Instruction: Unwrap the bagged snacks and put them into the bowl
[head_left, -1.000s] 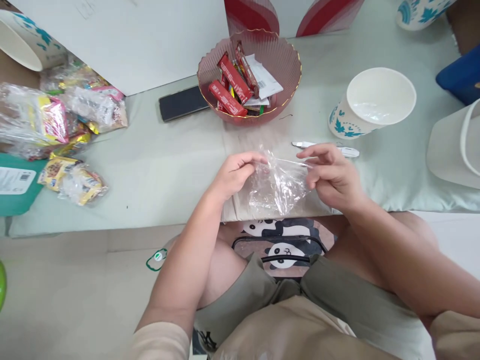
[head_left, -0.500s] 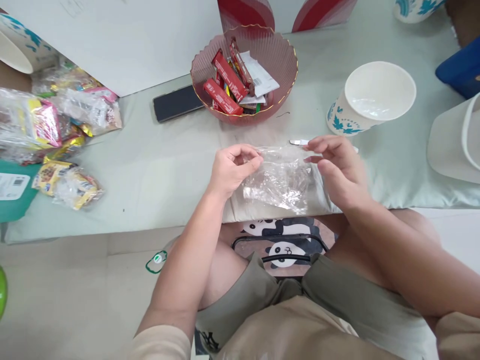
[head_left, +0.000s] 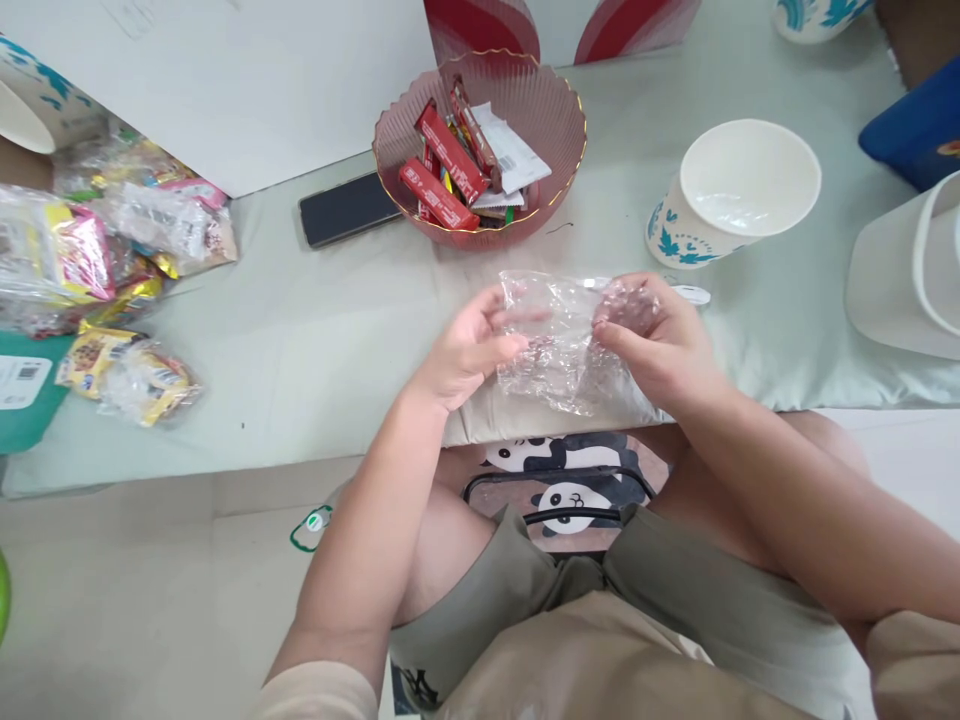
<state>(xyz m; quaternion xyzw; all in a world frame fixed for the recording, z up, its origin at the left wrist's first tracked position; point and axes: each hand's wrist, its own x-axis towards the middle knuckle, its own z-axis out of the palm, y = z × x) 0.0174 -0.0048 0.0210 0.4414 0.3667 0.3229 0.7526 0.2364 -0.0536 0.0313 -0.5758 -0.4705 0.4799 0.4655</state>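
A clear, crinkled plastic bag [head_left: 551, 370] is held up over the near edge of the table, between my two hands. My right hand [head_left: 664, 345] pinches its right side, thumb in front and fingers behind the film. At the bag's left edge is my left hand [head_left: 476, 350], its thumb and fingers apart, with some fingertips showing through the plastic. Just past my right hand lies a small white flat object [head_left: 691, 294], partly covered, its kind unclear. Beyond the bag stands a pink ribbed bowl [head_left: 555, 125] holding red-wrapped bars [head_left: 439, 193] and white packets [head_left: 517, 155].
A phone [head_left: 349, 210] lies left of the bowl. White paper cup [head_left: 686, 235] and white container [head_left: 885, 270] stand at right, near a blue object [head_left: 915, 130]. Packaged snacks [head_left: 165, 220] and a teal item [head_left: 52, 420] are at left. A white box [head_left: 262, 90] stands behind.
My right hand has closed on the bag's right side and the bag has risen slightly. The fingers of my left hand have loosened from their pinch and spread. The view has shifted slightly.
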